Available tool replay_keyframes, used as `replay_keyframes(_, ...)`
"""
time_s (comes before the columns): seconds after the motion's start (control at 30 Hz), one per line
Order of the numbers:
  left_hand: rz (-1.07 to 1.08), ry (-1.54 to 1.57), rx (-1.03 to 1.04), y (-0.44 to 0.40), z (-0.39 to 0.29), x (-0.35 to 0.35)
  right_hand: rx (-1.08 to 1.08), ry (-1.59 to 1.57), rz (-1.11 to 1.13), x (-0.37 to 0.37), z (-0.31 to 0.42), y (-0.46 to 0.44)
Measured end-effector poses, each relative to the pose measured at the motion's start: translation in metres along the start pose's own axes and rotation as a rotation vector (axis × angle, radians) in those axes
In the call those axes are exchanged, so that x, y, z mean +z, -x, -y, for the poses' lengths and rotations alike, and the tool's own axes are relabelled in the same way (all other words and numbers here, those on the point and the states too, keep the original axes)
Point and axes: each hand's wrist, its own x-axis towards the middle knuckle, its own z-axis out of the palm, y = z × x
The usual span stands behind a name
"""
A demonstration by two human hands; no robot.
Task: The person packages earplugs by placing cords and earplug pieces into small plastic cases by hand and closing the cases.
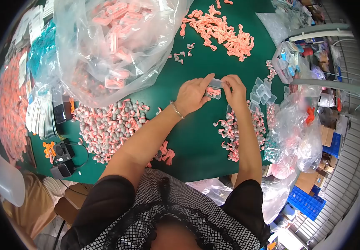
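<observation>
Over the middle of the green table (188, 141), both hands are at a small clear plastic case (214, 93) with a coral-pink cord bundle inside. My left hand (191, 95) grips the case from its left side, fingers closed on it. At its upper right, my right hand (235, 89) pinches the raised clear lid (216, 83). To the right of my right hand lies a group of clear cases (262, 91). Below that hand is a heap of small pink-and-grey pieces (230, 135), which look like earbuds; the forearm partly covers it.
A large clear bag (159, 50) of filled cases stands at the upper left. Below it spreads a bigger heap of pink-and-grey pieces (111, 125). Coral cord bundles (221, 31) lie at the far side. Black devices (63, 156) sit at left; plastic bags (290, 129) line the right edge.
</observation>
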Motion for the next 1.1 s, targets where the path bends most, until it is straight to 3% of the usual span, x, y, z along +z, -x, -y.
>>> replay_keyframes(0.13, -0.014, -0.097, 0.070, 0.000, 0.006, 0.005, -0.150, 0.020, 0.074, -0.010, 0.026, 0.013)
replay_keyframes(0.23, -0.061, -0.100, 0.109, 0.001, 0.013, 0.014, -0.271, 0.094, 0.007, 0.006, 0.019, 0.026)
replay_keyframes(0.43, -0.004, 0.044, 0.081, -0.001, 0.012, -0.003, -0.134, -0.061, -0.077, 0.016, 0.033, 0.029)
replay_keyframes(0.57, 0.031, 0.173, 0.054, 0.008, -0.008, -0.032, -0.036, -0.160, 0.037, 0.005, 0.053, 0.036)
replay_keyframes(0.63, 0.046, 0.165, 0.079, 0.007, -0.028, -0.056, -0.109, -0.258, 0.095, -0.006, 0.065, 0.036)
replay_keyframes(0.7, -0.151, -0.013, 0.258, 0.004, -0.047, -0.086, -0.047, -0.179, -0.114, -0.028, 0.053, 0.037)
replay_keyframes(0.8, -0.387, -0.173, 0.084, -0.002, -0.061, -0.159, 0.060, 0.547, -0.290, -0.071, -0.032, 0.061)
replay_keyframes(0.87, -0.506, -0.386, -0.007, -0.014, -0.049, -0.198, 0.104, 0.757, -0.290, -0.082, -0.053, 0.073)
replay_keyframes(0.97, -0.529, -0.610, -0.074, -0.035, 0.004, -0.229, 0.214, 0.836, -0.139, -0.085, -0.054, 0.074)
replay_keyframes(1.1, -0.405, -0.741, -0.213, -0.034, 0.012, -0.233, 0.227, 0.793, -0.118, -0.088, -0.039, 0.065)
